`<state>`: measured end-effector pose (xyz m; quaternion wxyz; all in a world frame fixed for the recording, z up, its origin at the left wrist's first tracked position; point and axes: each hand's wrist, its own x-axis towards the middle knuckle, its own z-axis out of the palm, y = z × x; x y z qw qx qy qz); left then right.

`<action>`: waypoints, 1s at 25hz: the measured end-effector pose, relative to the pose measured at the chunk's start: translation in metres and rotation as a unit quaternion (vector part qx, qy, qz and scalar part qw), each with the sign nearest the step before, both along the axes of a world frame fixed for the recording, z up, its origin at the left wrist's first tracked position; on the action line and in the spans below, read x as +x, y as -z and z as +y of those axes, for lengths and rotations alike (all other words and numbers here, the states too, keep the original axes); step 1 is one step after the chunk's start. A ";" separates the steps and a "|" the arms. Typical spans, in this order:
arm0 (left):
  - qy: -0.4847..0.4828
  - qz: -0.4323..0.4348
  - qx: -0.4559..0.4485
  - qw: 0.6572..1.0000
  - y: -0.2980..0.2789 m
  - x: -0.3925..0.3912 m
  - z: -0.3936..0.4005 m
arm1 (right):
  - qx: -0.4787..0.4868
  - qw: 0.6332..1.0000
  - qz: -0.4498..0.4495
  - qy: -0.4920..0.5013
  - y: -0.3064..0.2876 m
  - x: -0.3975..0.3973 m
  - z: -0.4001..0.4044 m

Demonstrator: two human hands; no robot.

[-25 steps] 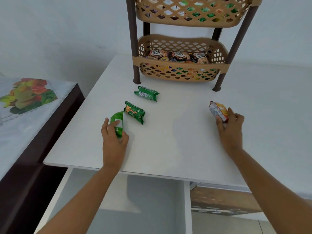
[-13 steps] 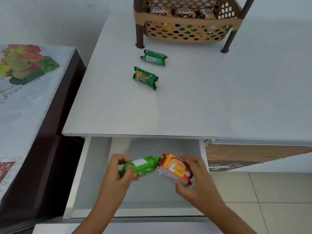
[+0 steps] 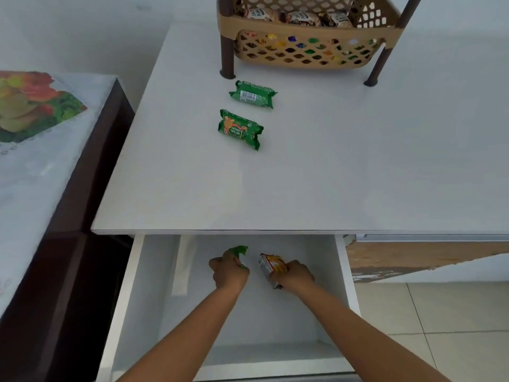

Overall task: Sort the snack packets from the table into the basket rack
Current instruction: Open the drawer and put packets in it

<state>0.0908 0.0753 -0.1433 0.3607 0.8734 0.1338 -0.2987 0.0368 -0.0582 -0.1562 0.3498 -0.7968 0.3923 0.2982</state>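
Both hands sit low, over the open white pull-out drawer (image 3: 341, 260) below the front edge of the white laminate table (image 3: 303, 188). The left hand (image 3: 230, 272) is clenched around a green foil snack packet (image 3: 238, 250); only its crimped end pokes out above the knuckles, the rest being buried in the fist, so no print can be read. The right hand (image 3: 293, 275) grasps an orange-and-yellow snack packet (image 3: 271, 267) by its near end; the far end sticks out toward the left hand, and its lettering is too blurred to make out. The two held packets are near each other but apart.

On the tabletop lie two more green packets, well apart from the hands. The nearer green biscuit packet (image 3: 240, 129) shows a red-and-yellow label that seems to read "Moms Magic", though the print is small. The farther green packet (image 3: 253, 94) lies back side up, showing a white barcode panel, just in front of the rack's dark brown leg (image 3: 228, 51).

The tan plastic lattice basket rack (image 3: 308, 51) is cut off by the top edge, so only its lowest basket shows. Inside it lie several snack packets (image 3: 300, 17) with pale labels, unreadable, and more colours glimpsed through the lattice holes.

At the left, a dark side table (image 3: 91, 166) carries a fruit-printed cloth (image 3: 33, 106), partly cropped.
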 end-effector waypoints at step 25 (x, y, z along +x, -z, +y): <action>0.319 -0.305 -0.047 0.896 -0.040 -0.042 -0.001 | 0.038 0.968 -0.241 -0.064 -0.084 -0.027 0.016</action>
